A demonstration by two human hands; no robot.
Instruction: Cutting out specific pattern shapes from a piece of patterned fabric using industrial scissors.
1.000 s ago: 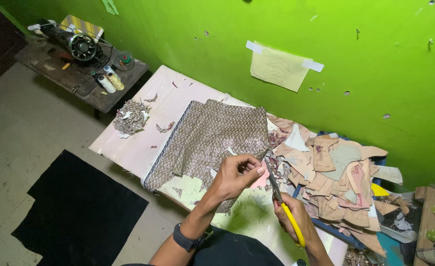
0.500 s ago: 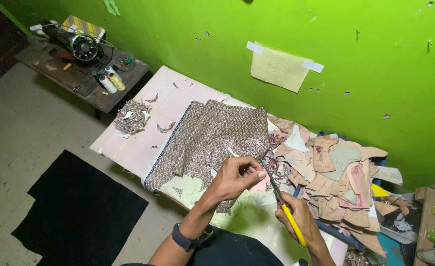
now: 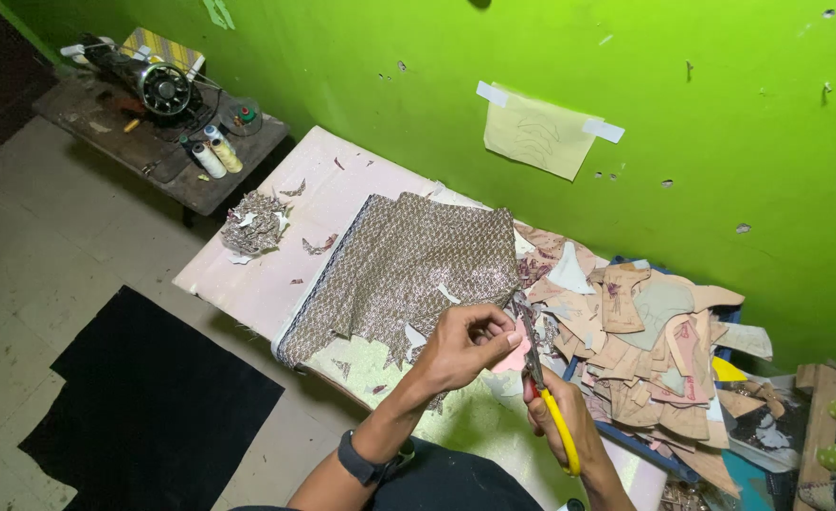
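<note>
Just left of the upright scissors (image 3: 543,397) gripped by the right hand (image 3: 562,421), the left hand (image 3: 465,345) pinches a pink scrap (image 3: 513,358)

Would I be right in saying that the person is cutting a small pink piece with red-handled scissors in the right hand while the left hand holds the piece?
Not quite: the scissors have yellow handles, not red, as the head view shows. The rest stands: the right hand works the scissors while the left hand holds the small pink piece.
</note>
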